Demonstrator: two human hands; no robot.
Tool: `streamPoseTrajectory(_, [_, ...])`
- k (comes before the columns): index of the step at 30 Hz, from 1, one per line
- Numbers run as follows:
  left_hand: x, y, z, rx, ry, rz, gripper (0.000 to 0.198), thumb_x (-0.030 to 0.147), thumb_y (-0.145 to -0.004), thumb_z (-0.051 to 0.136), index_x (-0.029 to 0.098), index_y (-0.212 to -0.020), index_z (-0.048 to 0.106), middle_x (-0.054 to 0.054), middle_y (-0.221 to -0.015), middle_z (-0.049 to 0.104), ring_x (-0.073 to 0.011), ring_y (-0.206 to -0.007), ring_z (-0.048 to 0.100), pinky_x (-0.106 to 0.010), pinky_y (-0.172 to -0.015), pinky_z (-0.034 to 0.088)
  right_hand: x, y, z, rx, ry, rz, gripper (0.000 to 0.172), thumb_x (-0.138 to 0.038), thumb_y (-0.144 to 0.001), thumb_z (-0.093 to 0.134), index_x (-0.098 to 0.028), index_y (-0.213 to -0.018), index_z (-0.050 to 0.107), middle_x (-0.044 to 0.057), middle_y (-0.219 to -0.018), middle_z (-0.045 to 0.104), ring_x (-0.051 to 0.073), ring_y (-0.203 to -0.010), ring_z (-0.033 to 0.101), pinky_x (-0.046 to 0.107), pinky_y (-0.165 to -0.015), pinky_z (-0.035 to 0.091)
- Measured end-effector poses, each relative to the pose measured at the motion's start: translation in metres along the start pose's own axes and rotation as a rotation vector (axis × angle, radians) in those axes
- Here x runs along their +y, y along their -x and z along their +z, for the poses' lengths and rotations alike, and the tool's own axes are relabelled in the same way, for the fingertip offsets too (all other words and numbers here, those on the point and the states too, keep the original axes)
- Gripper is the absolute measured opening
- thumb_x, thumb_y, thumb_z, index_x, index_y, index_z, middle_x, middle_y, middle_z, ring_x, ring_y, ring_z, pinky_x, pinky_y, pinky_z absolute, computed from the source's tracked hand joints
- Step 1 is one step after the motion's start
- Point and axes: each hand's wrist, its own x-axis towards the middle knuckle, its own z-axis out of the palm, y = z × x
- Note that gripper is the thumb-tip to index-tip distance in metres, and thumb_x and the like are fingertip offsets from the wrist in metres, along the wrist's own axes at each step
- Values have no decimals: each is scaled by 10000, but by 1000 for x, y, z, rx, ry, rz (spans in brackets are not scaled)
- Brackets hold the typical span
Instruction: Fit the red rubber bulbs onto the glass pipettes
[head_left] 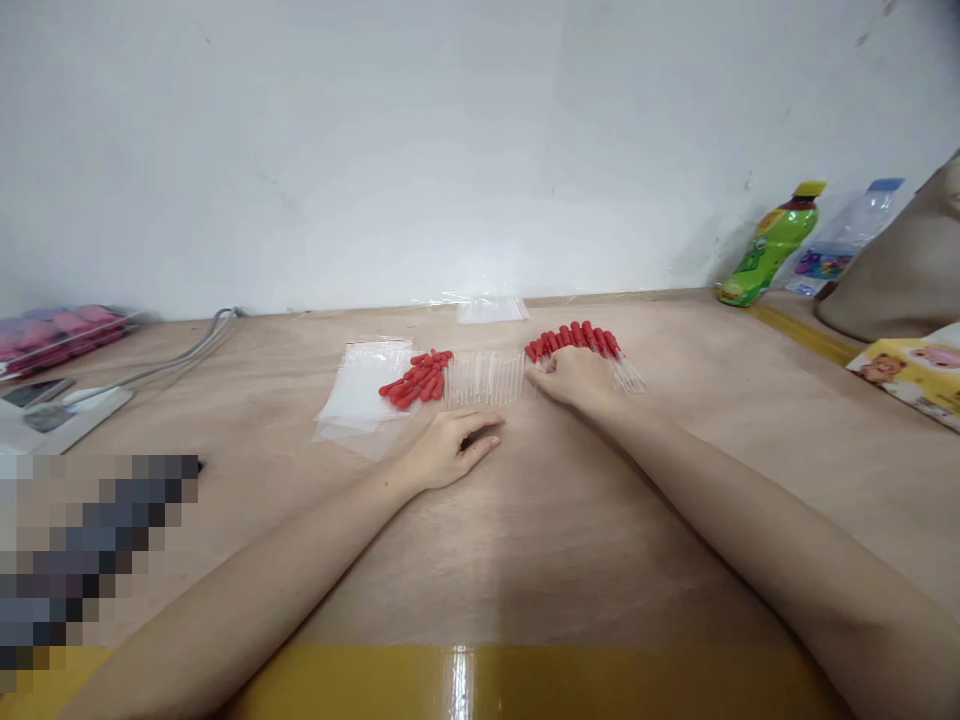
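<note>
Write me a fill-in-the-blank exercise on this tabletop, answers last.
The hand at the red-tipped tubes is the person's ____.
The clear tubes lie ____ the heaped red bulbs and the red-tipped tubes.
The cap of the green bottle is ____.
Missing words: right; between; yellow.

Bottles well right of the grip, a grey cable well left.
The yellow-capped green bottle is just beside a blue-capped clear bottle; farther right of the grip lies a yellow printed packet. Farther left, a pack of pink items sits near the white wall.
</note>
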Motion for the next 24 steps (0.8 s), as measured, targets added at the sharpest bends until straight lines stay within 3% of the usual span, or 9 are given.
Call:
streamPoseTrajectory(5, [0,0,0,4,-22,-4,263,225,-811,496,181,-1050,596,-56,-1034,640,-168,-923,598,-294,-805,481,-7,-1,-1,-43,32,56,365,-428,-743,442,-150,-840,657,121,-806,640,259,-785,595,318,-623,401])
streamPoseTrajectory(11, [-1,0,0,-6,-20,-2,264,218,-812,492,176,-1052,593,-58,-1052,633,-164,-945,592,-291,-821,476,-2,-7,-9,-6,35,88,299,-393,-703,496,-172,-826,655,101,-821,637,251,-814,586,331,-678,403])
streamPoseTrajectory(16, [-1,-1,1,-7,-19,-3,264,220,-811,493,181,-1052,594,-59,-1050,634,-170,-951,591,-304,-833,470,-6,-1,-9,-51,51,61,380,-461,-705,490,-141,-836,646,133,-849,634,267,-806,592,334,-659,415])
streamPoseTrajectory(24, [0,0,0,-13,-24,-5,263,219,-812,494,176,-1050,596,-59,-1044,635,-166,-936,594,-297,-820,475,-5,-2,-12,-35,77,59,301,-367,-711,482,-152,-849,641,128,-834,633,262,-797,589,338,-649,408])
